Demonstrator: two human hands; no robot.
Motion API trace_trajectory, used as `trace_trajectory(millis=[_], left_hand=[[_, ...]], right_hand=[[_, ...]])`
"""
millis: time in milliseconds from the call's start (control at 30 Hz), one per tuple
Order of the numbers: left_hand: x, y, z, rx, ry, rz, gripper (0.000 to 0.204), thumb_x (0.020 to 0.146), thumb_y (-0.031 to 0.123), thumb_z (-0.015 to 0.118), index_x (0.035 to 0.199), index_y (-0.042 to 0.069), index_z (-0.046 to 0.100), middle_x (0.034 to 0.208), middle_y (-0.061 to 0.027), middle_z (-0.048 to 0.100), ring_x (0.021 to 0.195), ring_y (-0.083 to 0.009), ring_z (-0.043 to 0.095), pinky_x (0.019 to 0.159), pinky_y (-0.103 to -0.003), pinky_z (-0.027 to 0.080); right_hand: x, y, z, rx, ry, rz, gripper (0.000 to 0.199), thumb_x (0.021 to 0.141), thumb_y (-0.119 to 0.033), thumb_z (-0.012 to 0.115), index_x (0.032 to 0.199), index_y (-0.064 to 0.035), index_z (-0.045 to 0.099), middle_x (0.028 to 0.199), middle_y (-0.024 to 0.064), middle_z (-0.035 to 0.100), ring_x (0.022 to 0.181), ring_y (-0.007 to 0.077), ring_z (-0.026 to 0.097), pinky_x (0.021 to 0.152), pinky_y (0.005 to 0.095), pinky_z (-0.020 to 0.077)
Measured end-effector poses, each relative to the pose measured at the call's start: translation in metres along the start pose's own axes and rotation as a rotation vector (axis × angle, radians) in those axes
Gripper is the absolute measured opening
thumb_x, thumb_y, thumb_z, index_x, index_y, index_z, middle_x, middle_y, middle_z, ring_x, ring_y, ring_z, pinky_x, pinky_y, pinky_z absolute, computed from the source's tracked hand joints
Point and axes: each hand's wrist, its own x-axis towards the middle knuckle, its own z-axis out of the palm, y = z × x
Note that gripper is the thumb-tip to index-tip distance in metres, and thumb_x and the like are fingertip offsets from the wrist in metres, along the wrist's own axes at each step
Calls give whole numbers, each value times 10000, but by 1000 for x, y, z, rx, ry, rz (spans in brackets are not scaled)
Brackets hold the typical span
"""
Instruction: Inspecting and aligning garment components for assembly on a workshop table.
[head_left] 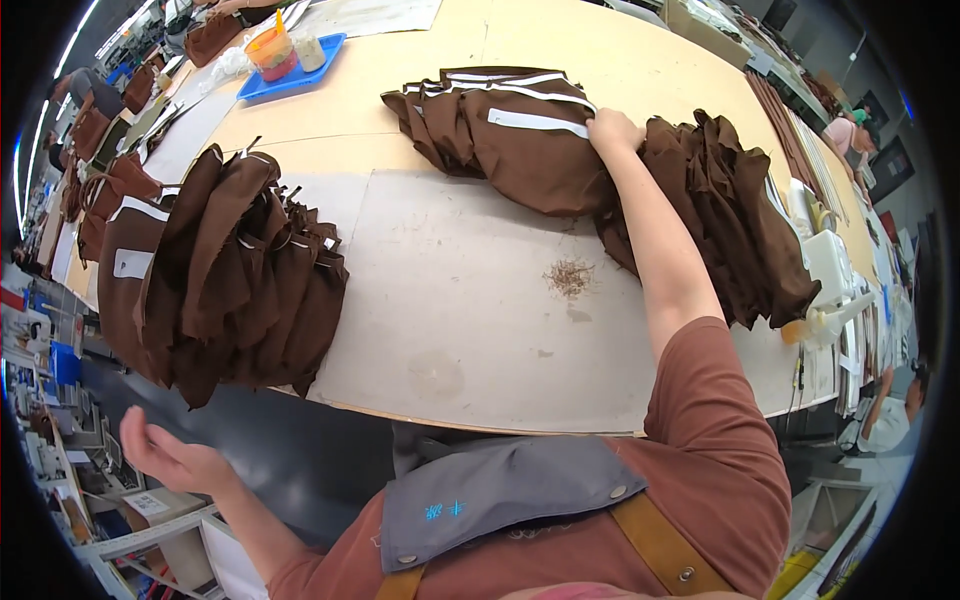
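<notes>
A: How far along are we?

B: Only partway, we'd judge. One brown fabric bundle point(530, 155) lies at twelve o'clock on the table point(620, 60), apart from the left stack point(225, 290) at nine and beside the right heap point(710, 210) at two. Which pile is finished and which is left, we cannot tell.

A: And our hands?

B: Our right hand point(615, 130), at one o'clock, is curled closed on the bundle's right end, by a white strip point(535, 122); its fingertips are hidden. Our left hand point(172, 457) hangs beyond the near edge at eight o'clock, fingers loosely parted, with nothing visible in it.

A: What are we looking at up close?

B: Matte, pliable cloth, we'd say. The left stack stands in floppy, curving folds, with a white patch point(132, 264) on its outer face. The right heap slumps in crumpled pleats. The bundle lies flatter, rounded toward us, its strips smooth and straight-edged. Wispy brown clippings point(569, 278) litter the scuffed grey covering point(430, 290), just off centre toward three o'clock. At eleven sits a glossy blue tray point(330, 68).
</notes>
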Motion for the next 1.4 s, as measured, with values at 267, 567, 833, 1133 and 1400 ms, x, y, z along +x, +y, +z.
trace_trajectory(millis=[267, 567, 833, 1133, 1400], left_hand=[[-63, 83, 22, -279, -591, 611, 264, 817, 24, 605, 1077, 37, 651, 1065, -135, 606, 912, -284, 618, 799, -372, 502], [-68, 174, 33, -991, -826, -158, 476, 860, -5, 579, 1327, -8, 491, 1307, -202, 512, 816, -158, 628, 704, -256, 516], [-88, 168, -4, -955, -1131, -784, 333, 955, 106, 585, 1262, -2, 514, 1146, -140, 589, 673, -107, 651, 589, -223, 515], [-73, 152, -30, -610, -1481, -858, 221, 949, 196, 609, 1050, 7, 661, 824, -23, 652, 644, -71, 589, 526, -211, 440], [-93, 134, -16, -264, -1376, 38, 196, 863, 227, 675, 924, 41, 695, 854, -52, 668, 795, -176, 556, 677, -301, 410]], right_hand=[[-119, -45, -90, 21, 1065, -700, 151, 836, -254, 640, 708, -174, 626, 705, -37, 623, 674, 153, 640, 654, 339, 433], [-342, -16, -108, 341, 783, -1330, 133, 588, -120, 621, 694, -144, 544, 683, -20, 448, 580, 130, 461, 614, 270, 388], [-394, -13, -63, 413, 614, -1406, 115, 626, -132, 616, 675, -146, 513, 669, -19, 413, 580, 124, 436, 657, 276, 406], [-423, -27, -37, 434, 572, -1576, 85, 702, -149, 597, 657, -128, 528, 670, -4, 414, 624, 116, 477, 728, 284, 414], [-438, -35, -24, 454, 555, -1671, 77, 719, -136, 593, 674, -135, 531, 695, 0, 459, 686, 133, 509, 804, 298, 435]])
